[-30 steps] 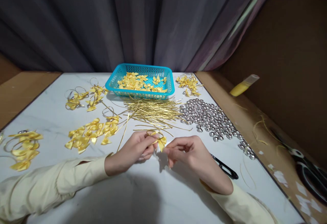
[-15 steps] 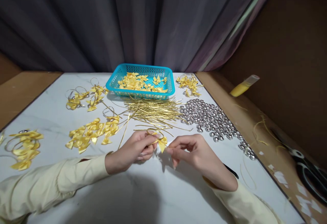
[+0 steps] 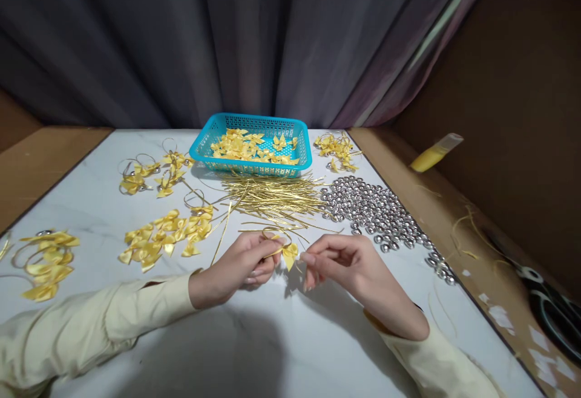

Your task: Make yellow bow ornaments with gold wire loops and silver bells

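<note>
Between thumb and fingers, my left hand pinches a yellow satin ribbon bow with a thin gold wire loop rising behind it. Just right of the bow is my right hand, its thumb and index finger brought together. Whether a wire end is caught in that pinch is too small to tell. Beyond both hands lies a pile of gold wire ties. A heap of shiny silver beads or bells spreads to the right of the wires.
A turquoise basket of yellow bows stands at the back. Loose bows lie left of my hands, and looped bows farther left. Scissors, paper scraps and a yellow tube are at the right.
My right hand has shifted slightly right, so its fingertips are a little farther from the bow. My left hand keeps its hold on the bow.
</note>
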